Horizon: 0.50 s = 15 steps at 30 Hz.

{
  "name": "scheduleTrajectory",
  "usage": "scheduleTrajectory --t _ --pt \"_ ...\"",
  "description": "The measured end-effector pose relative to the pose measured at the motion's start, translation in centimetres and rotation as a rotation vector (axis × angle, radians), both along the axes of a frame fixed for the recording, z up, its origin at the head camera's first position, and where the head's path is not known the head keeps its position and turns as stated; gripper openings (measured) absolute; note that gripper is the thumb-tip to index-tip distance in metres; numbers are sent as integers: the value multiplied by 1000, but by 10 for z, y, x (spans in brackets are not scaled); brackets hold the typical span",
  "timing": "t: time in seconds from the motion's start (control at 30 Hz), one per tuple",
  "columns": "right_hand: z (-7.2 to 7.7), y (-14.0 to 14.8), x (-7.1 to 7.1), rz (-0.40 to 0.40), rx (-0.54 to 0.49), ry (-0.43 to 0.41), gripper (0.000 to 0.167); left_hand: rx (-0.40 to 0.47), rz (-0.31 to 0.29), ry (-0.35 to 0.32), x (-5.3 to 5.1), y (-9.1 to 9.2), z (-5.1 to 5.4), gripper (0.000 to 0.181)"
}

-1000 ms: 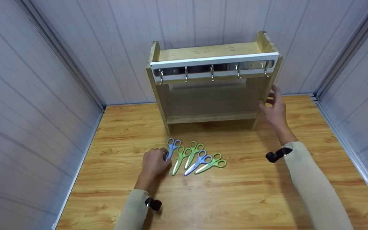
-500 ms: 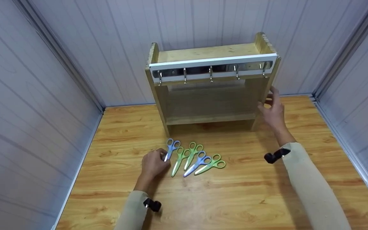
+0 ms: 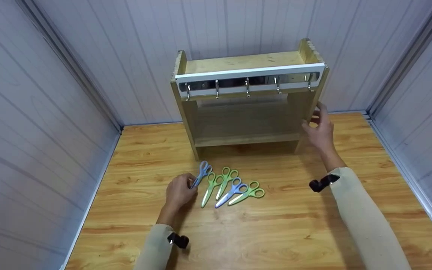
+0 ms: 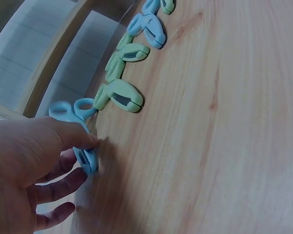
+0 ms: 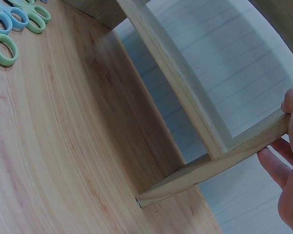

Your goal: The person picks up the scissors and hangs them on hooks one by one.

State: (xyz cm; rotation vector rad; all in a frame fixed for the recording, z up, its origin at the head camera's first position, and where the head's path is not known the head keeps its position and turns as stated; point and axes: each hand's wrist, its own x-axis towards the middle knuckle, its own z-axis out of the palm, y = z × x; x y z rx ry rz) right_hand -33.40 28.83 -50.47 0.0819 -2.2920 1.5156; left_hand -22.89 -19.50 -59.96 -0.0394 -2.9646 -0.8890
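left grip pinches blue scissors | right grip holds wooden rack | scissors seem light, stiff | best hold: blades

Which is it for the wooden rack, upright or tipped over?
Upright: the wooden rack stands on its two side panels, top shelf uppermost, the right hand gripping one panel.

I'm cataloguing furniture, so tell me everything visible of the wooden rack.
The wooden rack stands upright on the table, roughly facing the head camera. It looks like pale wood, with side panels, an upper shelf and a lower shelf. Across the front, a white strip carries a shiny metal band and five bare hooks. The right hand grips one side panel.
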Motion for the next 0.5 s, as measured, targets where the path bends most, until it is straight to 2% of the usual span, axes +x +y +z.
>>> scheduleTrajectory --t 0.27,0.5 --pt "1 0 1 1 31 -15 75 -33 -23 31 1 -1 2 7" --pt "1 2 2 1 28 -24 76 -24 -17 15 -1 -2 3 7"
